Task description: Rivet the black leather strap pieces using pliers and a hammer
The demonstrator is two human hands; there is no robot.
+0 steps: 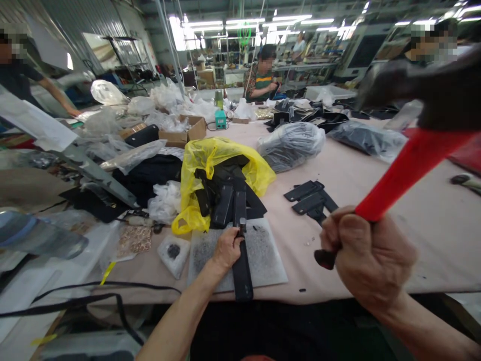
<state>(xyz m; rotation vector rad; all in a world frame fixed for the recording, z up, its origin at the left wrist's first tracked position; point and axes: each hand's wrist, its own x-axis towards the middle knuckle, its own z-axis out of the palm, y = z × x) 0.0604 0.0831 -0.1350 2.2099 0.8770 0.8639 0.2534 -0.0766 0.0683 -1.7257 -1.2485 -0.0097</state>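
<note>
My right hand (370, 255) is wrapped round the red handle of a hammer (406, 170), raised at the right with its dark, blurred head up high. In the middle, my left hand (226, 250) pinches a short metal punch (242, 226) above a long black strap (243, 276). The strap lies over a white, dark-speckled board (268, 255) and reaches past its near edge. Just beyond the board, a yellow plastic bag (193, 155) gapes around several black pieces (223, 200). The punch's lower end is hidden by my fingers.
Several black pieces (310, 195) lie right of the bag. A pale block (173, 255) with a dark centre and a bag of small copper-coloured parts (134, 240) sit left of the board. Clear-wrapped bundles (293, 145) stand farther back. A person (261, 77) works across the table.
</note>
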